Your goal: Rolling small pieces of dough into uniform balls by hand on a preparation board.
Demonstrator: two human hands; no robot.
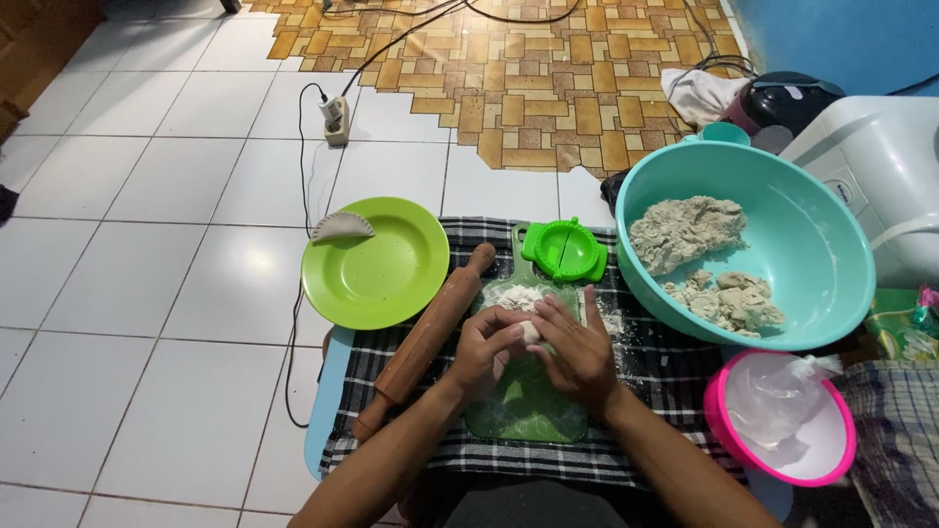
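- Shaping a small lump of pale dough (529, 330) between both hands, over a green cutting board (528, 411) that lies on a black-and-white checked cloth (665, 367) on the tiled floor (147, 293)
- Left hand (486, 350): fingers curled round the lump from the left, gripping it; right hand (577, 352): cupped against it from the right, fingertips touching the left hand's. Most of the lump is hidden by fingers, only a pale patch shows betw. them
- Loose flour + a flattened pale piece (516, 295) sit on the board just beyond the hands
- Wooden rolling pin (427, 337) lies diagonally, just left of the board, near the left wrist
- Green hinged dumpling press (563, 249), shut or nearly so, at the board's far end
- Lime plate (377, 264) w/ one crimped, folded dumpling (342, 227) on its far-left rim
- Teal bowl (812, 254) to the right holds rough dough chunks (699, 259); pink bowl (782, 420) w/ clear plastic bag nearer the person
- Judgement, technique: keep pressure even from both palms, rotate the lump so no seam or crack stays, dust from the flour on the board if it sticks; work low over the board so a dropped piece lands on it, not on cloth
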